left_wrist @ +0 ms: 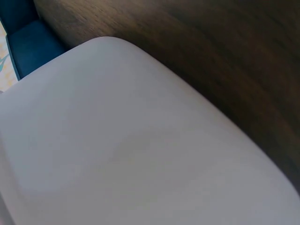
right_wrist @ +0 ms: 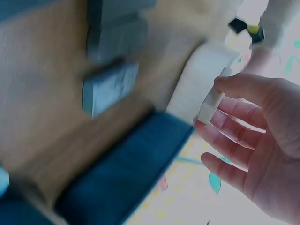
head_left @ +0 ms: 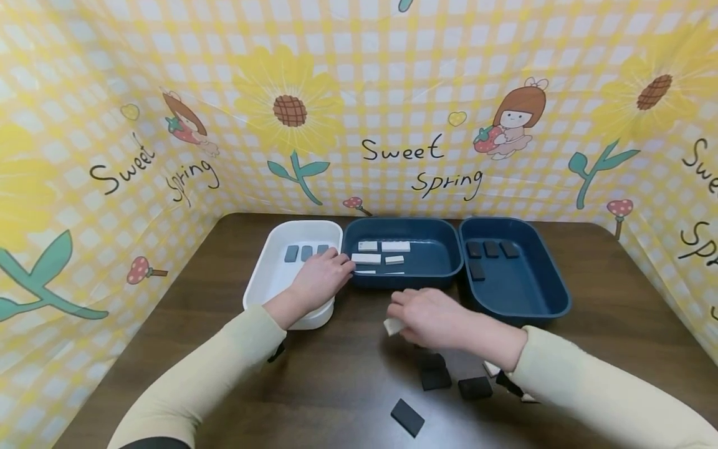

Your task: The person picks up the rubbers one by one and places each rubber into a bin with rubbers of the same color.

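Observation:
My right hand (head_left: 429, 317) pinches a small white rectangular block (head_left: 394, 326) between thumb and fingers, over the table in front of the middle blue bin (head_left: 404, 282). In the right wrist view the block (right_wrist: 212, 104) is held by the thumb and fingertips. My left hand (head_left: 320, 277) is at the side where the white bin (head_left: 255, 280) meets the middle blue bin, fingers bent near the rims; whether it grips anything is hidden. White blocks (head_left: 366, 259) lie in the middle bin, and grey-blue blocks (head_left: 291, 253) in the white one.
At the right, another blue bin (head_left: 518, 293) contains several dark blocks (head_left: 491, 249). Loose black blocks (head_left: 407, 418) lie on the brown table (head_left: 314, 399) near the right forearm, with white ones (head_left: 491, 368) partly covered by it. A patterned cloth (head_left: 336, 112) surrounds the table.

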`<state>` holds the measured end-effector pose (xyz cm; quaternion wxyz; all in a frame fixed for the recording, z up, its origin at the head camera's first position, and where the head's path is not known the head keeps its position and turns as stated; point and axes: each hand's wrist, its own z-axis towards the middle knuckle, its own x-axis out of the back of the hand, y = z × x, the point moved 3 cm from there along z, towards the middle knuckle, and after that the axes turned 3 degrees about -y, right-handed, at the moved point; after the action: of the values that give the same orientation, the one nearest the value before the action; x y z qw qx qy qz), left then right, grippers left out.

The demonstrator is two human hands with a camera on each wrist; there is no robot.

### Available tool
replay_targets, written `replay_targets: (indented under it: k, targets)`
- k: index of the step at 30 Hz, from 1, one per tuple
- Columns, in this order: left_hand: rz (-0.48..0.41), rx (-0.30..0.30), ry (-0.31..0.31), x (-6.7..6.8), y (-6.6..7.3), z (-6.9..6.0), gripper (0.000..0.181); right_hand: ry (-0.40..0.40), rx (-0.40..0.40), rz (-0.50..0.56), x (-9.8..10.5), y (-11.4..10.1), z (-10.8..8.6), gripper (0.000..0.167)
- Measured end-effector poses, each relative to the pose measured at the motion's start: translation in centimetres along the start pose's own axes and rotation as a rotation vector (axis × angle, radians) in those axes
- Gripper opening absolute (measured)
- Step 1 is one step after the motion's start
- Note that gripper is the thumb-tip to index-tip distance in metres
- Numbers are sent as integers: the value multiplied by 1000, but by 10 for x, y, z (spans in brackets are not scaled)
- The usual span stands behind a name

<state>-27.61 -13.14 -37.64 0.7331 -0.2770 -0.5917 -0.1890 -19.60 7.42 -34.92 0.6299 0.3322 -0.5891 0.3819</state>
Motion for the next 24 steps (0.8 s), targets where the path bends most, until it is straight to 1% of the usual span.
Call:
replay_targets:
  k: [4, 9, 14, 18, 20, 24]
  targets:
    - [6, 3, 14, 2, -1, 2, 18, 50, -32, -72, 13, 14, -2, 24]
    - [1, 9, -3, 3, 0, 2, 18, 85, -97, -120, 24, 31, -5, 25]
    - [-7, 17, -18, 3, 1, 1, 18, 102, -221, -116, 29, 55, -4, 26]
    - [-10, 21, -23, 2, 1, 1, 18, 69, -343, -82, 28, 76, 0, 26]
    - [-13, 21, -24, 2, 1, 1, 18, 32, -406, -60, 25, 86, 3, 25]
    - [-22, 21, -28, 2, 1, 0, 19, -54, -503, -6, 15, 101, 10, 22]
